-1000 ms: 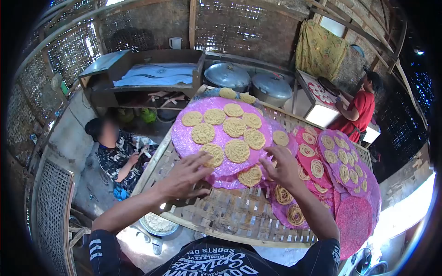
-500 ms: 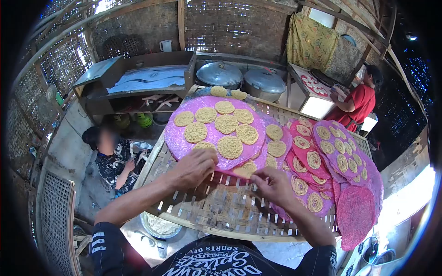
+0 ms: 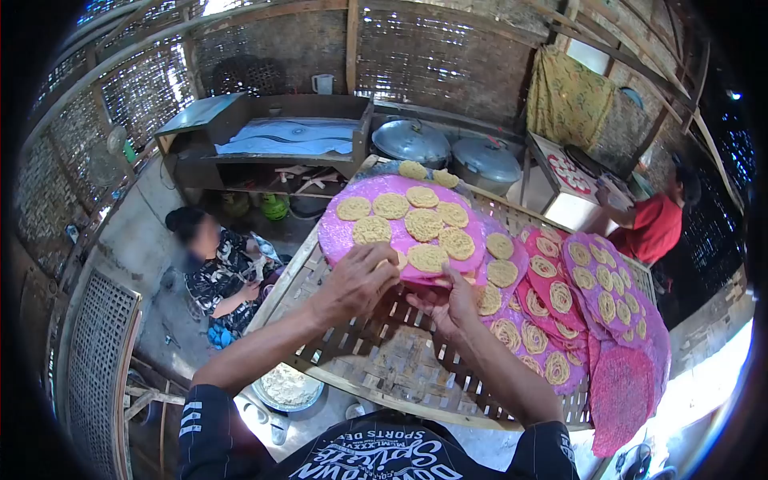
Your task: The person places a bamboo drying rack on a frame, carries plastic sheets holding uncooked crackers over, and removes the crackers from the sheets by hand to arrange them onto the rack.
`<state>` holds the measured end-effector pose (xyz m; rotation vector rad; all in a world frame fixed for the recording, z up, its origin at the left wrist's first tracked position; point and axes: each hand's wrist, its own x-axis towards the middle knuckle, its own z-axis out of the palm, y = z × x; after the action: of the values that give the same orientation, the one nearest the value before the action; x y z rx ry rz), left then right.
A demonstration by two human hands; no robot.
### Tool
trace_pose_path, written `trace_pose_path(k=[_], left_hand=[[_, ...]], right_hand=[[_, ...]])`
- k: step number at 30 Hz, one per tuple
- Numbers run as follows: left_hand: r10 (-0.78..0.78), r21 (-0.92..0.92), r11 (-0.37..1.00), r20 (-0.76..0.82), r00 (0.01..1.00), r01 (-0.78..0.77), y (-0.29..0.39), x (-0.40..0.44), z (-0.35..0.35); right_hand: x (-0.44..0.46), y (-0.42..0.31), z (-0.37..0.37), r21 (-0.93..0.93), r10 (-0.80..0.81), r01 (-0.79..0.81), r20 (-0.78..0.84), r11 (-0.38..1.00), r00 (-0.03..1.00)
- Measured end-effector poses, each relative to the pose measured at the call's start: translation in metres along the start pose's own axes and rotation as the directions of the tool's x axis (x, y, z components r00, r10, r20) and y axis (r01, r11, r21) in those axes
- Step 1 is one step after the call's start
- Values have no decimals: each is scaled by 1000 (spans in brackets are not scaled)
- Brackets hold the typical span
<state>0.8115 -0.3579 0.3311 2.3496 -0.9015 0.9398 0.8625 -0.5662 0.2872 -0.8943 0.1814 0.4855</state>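
A round, shiny pink plastic sheet [image 3: 360,240] carries several flat yellow discs [image 3: 423,224] that look like coiled dough strands. It lies on a woven bamboo rack [image 3: 384,352], with its near edge lifted. My left hand [image 3: 358,282] grips that edge with bent fingers, close to one disc. My right hand [image 3: 450,308] pinches the same edge farther right, thumb on top and fingers underneath. More sheet layers show below the lifted edge. To the right lie more pink sheets [image 3: 524,308] bearing pale coiled discs [image 3: 506,334].
A bare pink sheet [image 3: 620,388] hangs over the rack's right end. Lidded metal pots [image 3: 410,142] stand behind the rack. One person [image 3: 220,264] sits low at the left; another in a red top [image 3: 652,228] stands at the right. A basin [image 3: 290,388] of pale stuff sits below.
My right hand has turned from pinching over the edge to holding it from below, and the near edge has risen. The view has shifted, moving the scene rightward.
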Motion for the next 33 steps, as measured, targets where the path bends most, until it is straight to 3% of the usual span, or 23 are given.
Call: trace_pose_path(k=[2,4,5,6,9,10,13,15,17,18,19,21,22,23,24,27,30,33], left_hand=[[-76,33,996,-82,994,79,9,-16,-2],[-512,-83,854,46,858,514,19,-34,-3],[-685,-123,707,125,717,697,22,-43,-2],[-815,-408,277,379,438,870,10,-56,11],[-780,-636,-315,596,190,704,-1,-53,12],[-772,-699,-336,588,241,631,-8,-50,14],[-923,-836,-244,356,147,491,-31,-30,28],[-977,-779,-136,207,46,612,-71,-40,50],[-975,-712,-184,219,-35,677,-67,-22,33],[-979,-757,-107,193,65,645,-80,-29,42],[-974,-798,-34,160,158,601,-95,-37,54],[-984,-765,24,95,149,643,-116,-39,62],[-984,-721,67,67,166,689,-129,-37,64],[-984,-675,108,32,175,730,-139,-38,67],[-992,-625,82,19,121,776,-140,-34,66],[-977,-469,214,-113,181,857,-158,-35,72],[-986,-362,161,-96,135,918,-160,-29,64],[-997,-328,51,-68,30,943,-192,-40,79]], right_hand=[[8,5,-4,101,4,-3,-10,995,1000],[5,1,4,150,-30,36,-41,988,999],[2,-1,10,160,-42,48,-37,986,998],[-1,-4,14,171,-56,62,-37,983,998],[8,-4,4,187,-56,61,-33,980,998],[10,-3,0,186,-55,58,-20,981,998],[6,-8,-5,115,-17,15,17,993,1000],[-4,-16,-10,108,-26,25,1,994,1000],[-10,-26,-13,155,-61,64,-26,986,998],[-10,-34,-20,141,-72,57,105,988,992],[-3,-39,-30,134,-119,105,102,985,988],[17,-49,-51,118,-201,189,103,975,974],[12,-73,-50,38,-53,51,60,998,997],[19,-82,-54,-44,-50,50,-4,998,999],[32,-86,-59,-125,-50,42,-67,991,997],[63,-97,-67,-413,-110,-12,-270,911,957],[94,-103,-64,-579,-204,-14,-309,815,929],[142,-101,-79,-835,-334,-115,-336,539,881]])
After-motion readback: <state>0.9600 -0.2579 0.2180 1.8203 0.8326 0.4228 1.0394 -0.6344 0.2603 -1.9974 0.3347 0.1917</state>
